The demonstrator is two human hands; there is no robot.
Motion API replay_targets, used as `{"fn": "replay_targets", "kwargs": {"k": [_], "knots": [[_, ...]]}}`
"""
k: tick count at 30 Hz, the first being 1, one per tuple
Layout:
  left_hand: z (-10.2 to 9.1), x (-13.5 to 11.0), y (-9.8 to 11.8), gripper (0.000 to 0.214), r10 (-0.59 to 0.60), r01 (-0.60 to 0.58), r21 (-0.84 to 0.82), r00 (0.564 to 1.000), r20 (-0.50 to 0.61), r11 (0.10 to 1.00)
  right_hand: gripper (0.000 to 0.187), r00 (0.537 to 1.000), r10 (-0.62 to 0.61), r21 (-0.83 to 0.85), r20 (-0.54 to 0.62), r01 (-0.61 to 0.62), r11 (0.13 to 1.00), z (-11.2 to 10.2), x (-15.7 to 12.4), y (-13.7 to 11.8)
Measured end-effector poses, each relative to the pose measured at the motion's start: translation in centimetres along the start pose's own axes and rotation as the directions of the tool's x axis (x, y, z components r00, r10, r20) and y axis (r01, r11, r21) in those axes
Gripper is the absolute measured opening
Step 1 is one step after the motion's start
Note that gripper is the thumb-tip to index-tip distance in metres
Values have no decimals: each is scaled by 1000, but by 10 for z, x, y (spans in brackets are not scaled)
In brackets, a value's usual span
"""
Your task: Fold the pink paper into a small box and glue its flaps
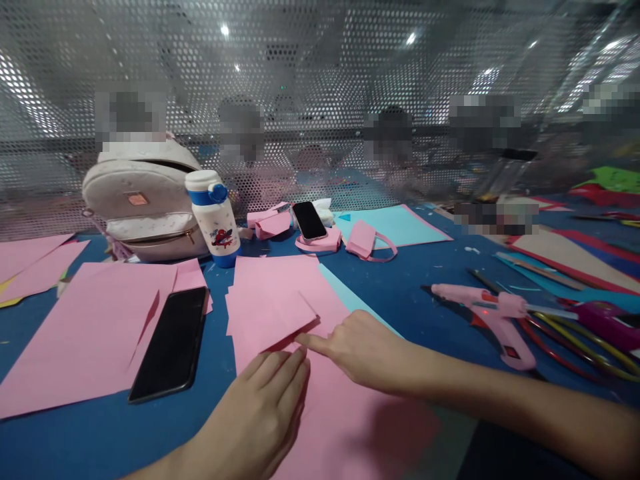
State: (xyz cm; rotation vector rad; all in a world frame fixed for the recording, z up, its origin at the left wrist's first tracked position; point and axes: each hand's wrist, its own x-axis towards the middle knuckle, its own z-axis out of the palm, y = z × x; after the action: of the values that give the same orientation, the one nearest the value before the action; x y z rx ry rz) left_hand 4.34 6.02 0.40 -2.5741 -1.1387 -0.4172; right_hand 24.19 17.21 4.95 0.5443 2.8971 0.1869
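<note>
Under my hands lies a stack of pink paper sheets point(275, 287), with one sheet's near edge bent up in a flap. My left hand point(270, 407) rests flat on the paper, fingers stretched side by side, fingertips just below the flap; its thumb is hidden. From the right, my right hand point(367, 350) reaches across the stack. One finger points left and touches the paper at the flap's edge, close to my left fingertips. Its other fingers are curled, and anything inside them is hidden. A light blue sheet point(345, 290) sticks out beneath the pink ones.
Left of the stack, a black phone point(173, 343) lies on more pink sheets point(95, 320). A bottle point(215, 223) and white backpack point(145, 200) stand behind. On the right are a pink glue gun point(493, 310) and scissors point(575, 340). Small pink paper bags point(363, 239) sit at the back.
</note>
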Motion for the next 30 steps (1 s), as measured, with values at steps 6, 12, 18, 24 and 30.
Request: {"fn": "replay_targets", "kwargs": {"k": [6, 12, 18, 24, 30], "knots": [[0, 0, 1, 44, 4, -4, 8, 1000, 10, 1000, 60, 998, 61, 107, 8, -62, 992, -3, 2, 6], [-1, -2, 0, 41, -2, 1, 41, 1000, 18, 999, 32, 973, 232, 6, 15, -232, 973, 2, 7, 9], [6, -8, 6, 39, 26, -16, 153, 998, -65, 988, 41, 994, 108, -63, 32, -105, 992, 5, 7, 4], [7, -10, 11, 36, 40, -20, 205, 995, -93, 978, 56, 998, -46, 25, -52, 48, 999, 13, 3, 4], [7, -7, 10, 36, 50, -27, 201, 993, -109, 979, 30, 843, -85, 62, -531, 139, 988, 30, 8, -2]]}}
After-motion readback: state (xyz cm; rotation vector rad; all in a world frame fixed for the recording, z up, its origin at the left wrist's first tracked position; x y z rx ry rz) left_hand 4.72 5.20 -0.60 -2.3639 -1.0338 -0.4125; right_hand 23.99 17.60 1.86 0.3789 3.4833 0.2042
